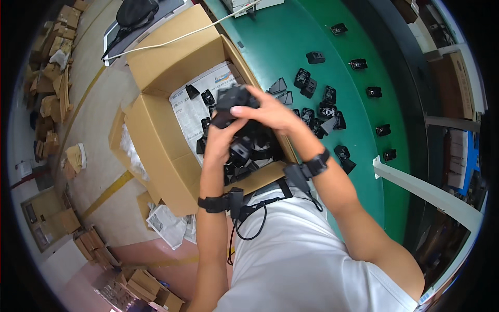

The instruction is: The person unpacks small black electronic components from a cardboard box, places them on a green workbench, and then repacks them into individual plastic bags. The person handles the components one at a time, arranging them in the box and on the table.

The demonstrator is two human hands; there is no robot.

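Above the open cardboard box [161,125], my left hand [221,141] and my right hand [267,111] are closed around black plastic parts [231,100], blurred by motion. My right thumb lies across the parts, and my left fingers are mostly hidden beneath them. I cannot tell how many pieces are held. Inside the box, more black plastic housings [240,150] lie in a loose pile, some on a sheet of printed paper [189,117]. Each of my wrists wears a black strap with a small device and cable.
To the right, a green work surface [270,41] carries scattered black housings [328,94]. Further right, several housings [358,64] stand in a spaced row on a brighter green strip [364,109]. A white cable [182,36] crosses above the box flap. A black bag [136,13] lies at the back left.
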